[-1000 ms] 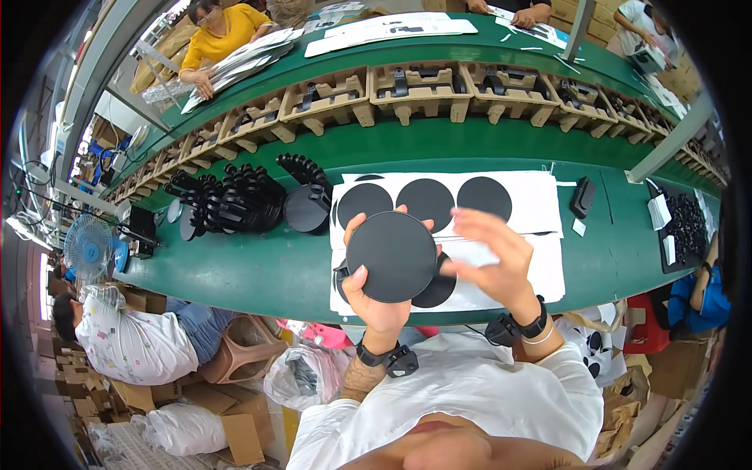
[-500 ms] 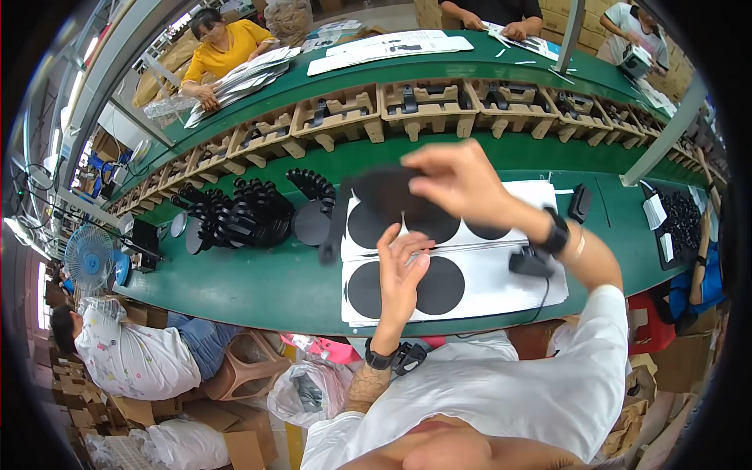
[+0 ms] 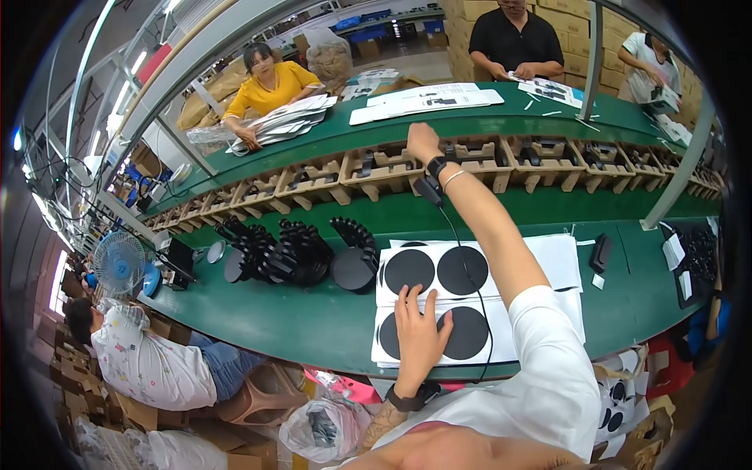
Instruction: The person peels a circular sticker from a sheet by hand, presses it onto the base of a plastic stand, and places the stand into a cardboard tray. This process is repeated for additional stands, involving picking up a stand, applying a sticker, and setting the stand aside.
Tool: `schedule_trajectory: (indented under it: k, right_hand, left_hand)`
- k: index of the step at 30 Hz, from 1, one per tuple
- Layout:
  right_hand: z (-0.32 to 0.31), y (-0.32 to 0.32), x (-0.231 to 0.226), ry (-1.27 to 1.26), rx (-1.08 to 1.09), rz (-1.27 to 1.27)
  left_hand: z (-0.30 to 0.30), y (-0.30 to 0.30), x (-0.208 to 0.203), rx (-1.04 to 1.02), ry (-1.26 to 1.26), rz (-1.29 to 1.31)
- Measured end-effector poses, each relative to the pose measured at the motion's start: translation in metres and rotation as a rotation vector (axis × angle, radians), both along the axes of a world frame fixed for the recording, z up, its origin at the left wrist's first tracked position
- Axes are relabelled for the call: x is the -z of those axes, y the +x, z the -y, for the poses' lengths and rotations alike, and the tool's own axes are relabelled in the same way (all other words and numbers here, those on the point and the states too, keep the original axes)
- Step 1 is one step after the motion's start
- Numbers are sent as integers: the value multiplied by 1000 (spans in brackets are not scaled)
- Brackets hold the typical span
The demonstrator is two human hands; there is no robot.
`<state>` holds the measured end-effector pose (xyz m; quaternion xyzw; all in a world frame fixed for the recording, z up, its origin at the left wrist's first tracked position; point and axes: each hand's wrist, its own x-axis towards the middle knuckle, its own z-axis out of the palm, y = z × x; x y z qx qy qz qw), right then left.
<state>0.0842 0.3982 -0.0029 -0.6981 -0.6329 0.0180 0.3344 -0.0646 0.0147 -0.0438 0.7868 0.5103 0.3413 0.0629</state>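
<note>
My left hand (image 3: pixel 419 333) rests with spread fingers on white sheets (image 3: pixel 552 262) that carry round black pads. Its fingertips touch the lower rim of one black pad (image 3: pixel 410 272); its thumb lies over another black pad (image 3: pixel 462 333). My right hand (image 3: pixel 424 141) is stretched far forward above the row of brown moulded trays (image 3: pixel 384 168), fingers curled, and what they may hold is hidden. By that wrist hangs a small black box (image 3: pixel 429 190) with a thin black cord (image 3: pixel 470 266) running back over the sheets. Black parts lie in several trays.
Black jointed stands with round bases (image 3: pixel 294 254) are bunched left of the sheets. A black block (image 3: pixel 601 252) lies to the right. Metal posts (image 3: pixel 681 164) rise from the green bench (image 3: pixel 313 329). Across it, people handle white printed sheets (image 3: pixel 427 102); a blue fan (image 3: pixel 119 262) stands left.
My right hand has moved forward from the sheets to above the trays. The dark round thing it moved with no longer shows there. My left hand has flattened onto the sheets; the whole view has shifted.
</note>
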Motion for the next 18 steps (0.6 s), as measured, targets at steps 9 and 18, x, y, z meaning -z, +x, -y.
schedule_trajectory:
  k: [9, 18]
  right_hand:
    - [60, 11, 60, -176, -140, 603]
    - [267, 84, 17, -188, -557, 7]
  left_hand:
    - [-2, 8, 2, -22, -42, -39]
    - [-13, 8, 4, -53, -43, -95]
